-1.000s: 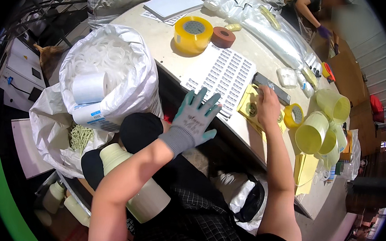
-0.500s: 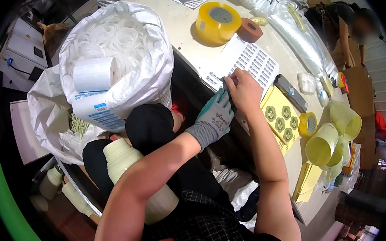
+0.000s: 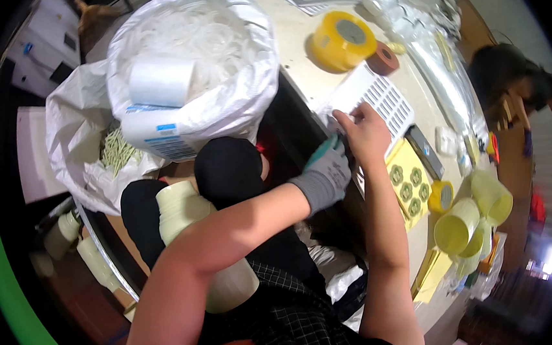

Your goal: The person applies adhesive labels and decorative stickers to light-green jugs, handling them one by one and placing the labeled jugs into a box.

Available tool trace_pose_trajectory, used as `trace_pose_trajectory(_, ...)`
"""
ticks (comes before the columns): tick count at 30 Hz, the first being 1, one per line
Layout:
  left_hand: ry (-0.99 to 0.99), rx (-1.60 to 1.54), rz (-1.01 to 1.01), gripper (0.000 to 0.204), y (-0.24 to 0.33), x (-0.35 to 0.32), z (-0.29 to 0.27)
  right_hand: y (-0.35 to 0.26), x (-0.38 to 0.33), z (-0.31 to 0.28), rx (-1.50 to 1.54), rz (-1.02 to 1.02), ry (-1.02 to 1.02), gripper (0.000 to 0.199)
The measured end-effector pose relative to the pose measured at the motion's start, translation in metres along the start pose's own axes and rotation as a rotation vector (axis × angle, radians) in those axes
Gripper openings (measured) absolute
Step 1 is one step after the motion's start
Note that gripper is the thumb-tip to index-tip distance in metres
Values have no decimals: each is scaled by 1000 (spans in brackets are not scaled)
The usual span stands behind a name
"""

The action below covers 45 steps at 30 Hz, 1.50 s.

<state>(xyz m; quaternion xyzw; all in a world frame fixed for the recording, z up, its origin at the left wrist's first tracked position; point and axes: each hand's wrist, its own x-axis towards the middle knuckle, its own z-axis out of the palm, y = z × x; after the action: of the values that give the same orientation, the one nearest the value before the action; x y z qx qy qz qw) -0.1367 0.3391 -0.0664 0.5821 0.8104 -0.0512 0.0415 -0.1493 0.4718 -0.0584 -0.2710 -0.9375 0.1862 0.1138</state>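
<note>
My left hand (image 3: 327,175), in a grey and teal knit glove, is curled at the near edge of the table. My bare right hand (image 3: 368,135) lies just above and right of it, thumb and fingers pinched over the lower left of a white label sheet (image 3: 400,117) with rows of small dark labels. Whatever lies between the fingers of either hand is too blurred and hidden to name. Beside my right wrist is a yellow sheet with round green stickers (image 3: 410,195). A pale yellow, tapered, ridged stack (image 3: 182,209) rests on my lap.
A white woven sack (image 3: 268,61) of clear plastic rings and white rolls stands left. On the table are yellow tape (image 3: 343,41), a brown roll (image 3: 383,58), a dark box (image 3: 424,152), and yellowish cups (image 3: 456,225). Another person (image 3: 510,81) is bent over at the far right.
The view has shifted, so the sack and table items sit further right. My hands remain close together at the sheet; my right fingers have lifted slightly from my left glove.
</note>
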Motion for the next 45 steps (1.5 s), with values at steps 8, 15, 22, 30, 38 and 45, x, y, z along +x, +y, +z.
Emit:
trace_pose_trajectory(8, 339, -529, 146, 44, 36, -192, -35, -74, -83, -2, 883, -271, -626, 34)
trace_pose_trajectory(15, 714, -347, -626, 42, 45, -336, 9, -126, -149, 28, 855, -366, -1041, 35)
trace_pose_trajectory(22, 815, -434, -694, 37, 67, -346, 47, -148, -156, 29, 625, -539, -1002, 36)
trace_pose_trajectory(30, 814, -446, -626, 28, 65, -348, 55, -156, -157, 25, 614, -698, -892, 39)
trace_pose_trajectory(38, 851, -457, -646, 33, 64, -344, 57, -169, -155, -5, 279, -940, -544, 40)
trace_pose_trajectory(45, 899, -428, -610, 37, 62, -345, 59, -178, -156, 4, 418, -837, -717, 43)
